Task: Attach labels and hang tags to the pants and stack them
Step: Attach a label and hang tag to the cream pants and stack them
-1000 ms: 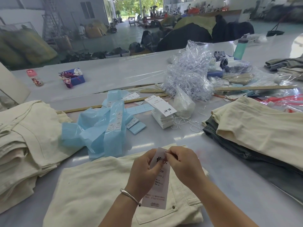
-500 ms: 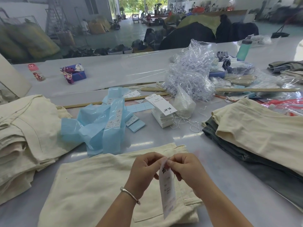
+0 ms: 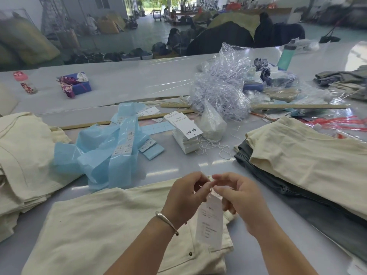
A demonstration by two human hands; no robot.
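Observation:
Folded cream pants (image 3: 103,231) lie on the table right in front of me. Above their waistband a white hang tag (image 3: 209,221) dangles from a thin string. My left hand (image 3: 184,197) and my right hand (image 3: 236,197) meet at the top of the tag, and the fingertips of both pinch the string there. A stack of white hang tags (image 3: 185,133) sits in the middle of the table, with loose white strings (image 3: 214,147) beside it. Blue label backing strips (image 3: 111,147) with small white stickers lie to its left.
A pile of cream pants (image 3: 23,155) sits at the left. Cream pants over grey denim (image 3: 305,161) are stacked at the right. A heap of clear plastic (image 3: 220,84), wooden rulers (image 3: 297,106), a green bottle (image 3: 286,56) and a pink bottle (image 3: 24,82) lie farther back.
The tag has swung from flat against my hands to hanging below them. Both hands rose a little and now work the string at its top.

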